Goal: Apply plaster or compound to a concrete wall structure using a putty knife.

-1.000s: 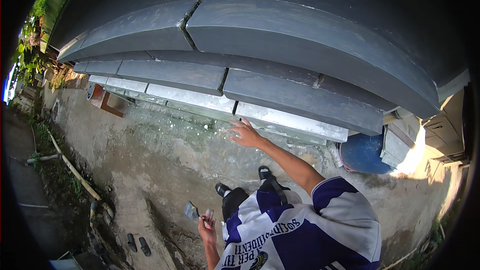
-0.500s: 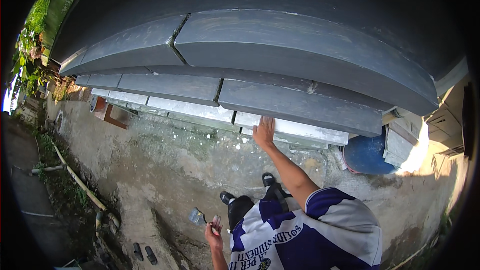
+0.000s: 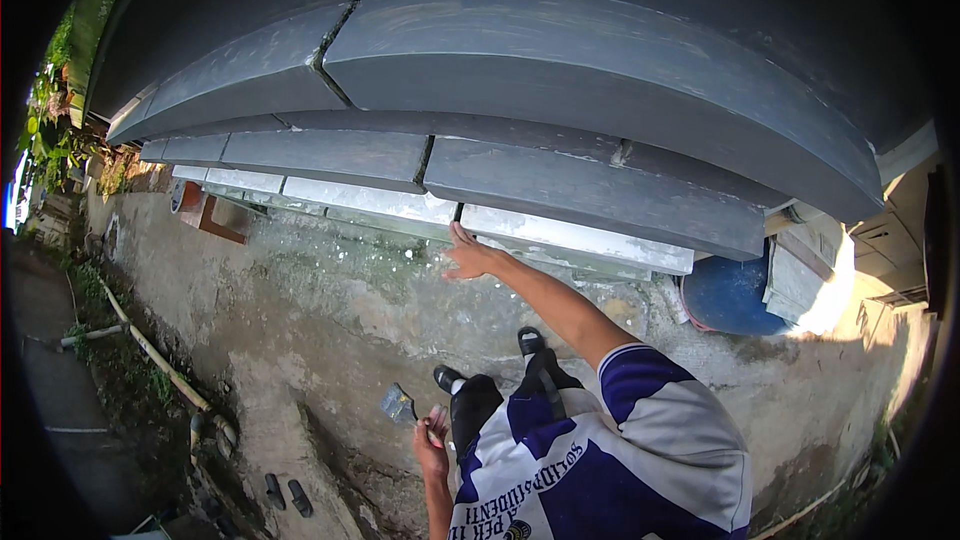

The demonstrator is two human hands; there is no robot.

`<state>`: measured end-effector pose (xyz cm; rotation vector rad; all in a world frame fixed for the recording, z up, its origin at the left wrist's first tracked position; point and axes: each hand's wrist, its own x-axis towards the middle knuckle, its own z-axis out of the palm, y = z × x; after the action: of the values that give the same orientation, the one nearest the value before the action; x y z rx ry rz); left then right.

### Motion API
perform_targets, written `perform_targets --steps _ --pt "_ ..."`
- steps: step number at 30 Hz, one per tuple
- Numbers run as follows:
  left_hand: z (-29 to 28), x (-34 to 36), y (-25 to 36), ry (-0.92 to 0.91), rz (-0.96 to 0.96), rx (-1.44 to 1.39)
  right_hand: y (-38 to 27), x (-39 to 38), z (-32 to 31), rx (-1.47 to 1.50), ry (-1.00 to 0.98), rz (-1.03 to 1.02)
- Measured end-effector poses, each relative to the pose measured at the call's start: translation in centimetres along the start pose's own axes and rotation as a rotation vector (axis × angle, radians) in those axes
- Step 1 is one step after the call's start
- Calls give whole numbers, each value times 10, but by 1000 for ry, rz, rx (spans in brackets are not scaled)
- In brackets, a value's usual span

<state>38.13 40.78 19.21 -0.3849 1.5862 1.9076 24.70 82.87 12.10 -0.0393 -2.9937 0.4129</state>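
Reaching lower than half a second ago, the right hand (image 3: 470,257) has slid leftward from the pale bottom band of the wall to the seam at its foot, fingers spread open and palm toward the masonry; the view itself has swung, so the stepped wall now fills more of the frame.

Grey rendered courses of the wall (image 3: 560,70) rise in overlapping bands, dark above and a whitish, unpainted strip (image 3: 580,240) at the base, with vertical joints between the slabs. Below it lies a rough concrete apron (image 3: 300,310), stained green and flecked with white. A blue drum (image 3: 735,295) stands at the wall's right end, beside stacked grey boards (image 3: 800,275). At the far left, a red-brown box (image 3: 215,215) leans near the wall, a long pale pipe (image 3: 150,360) runs along the apron's edge, and a pair of dark sandals (image 3: 287,495) lies on the ground.

The left hand (image 3: 432,445) hangs low beside the person's blue-and-white shirt, closed around the handle of a small scraper (image 3: 397,404), its blade pointing up and left, well apart from the wall, much as before.
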Motion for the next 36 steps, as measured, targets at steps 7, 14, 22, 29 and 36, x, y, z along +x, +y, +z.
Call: perform_targets --steps 7,14,22,29,36 --pt "4 -2 2 -65 -66 78 38 7 12 -100 629 218" --pt "-6 -1 0 -97 -69 39 41 10 -18 508 211 505" --pt "3 6 5 -118 -83 87 20 -22 -29 394 458 440" --pt "-5 17 -3 -120 -106 102 19 -105 -17 599 -5 113" --pt "9 33 3 -226 -72 121 99 -261 -74 -108 187 683"
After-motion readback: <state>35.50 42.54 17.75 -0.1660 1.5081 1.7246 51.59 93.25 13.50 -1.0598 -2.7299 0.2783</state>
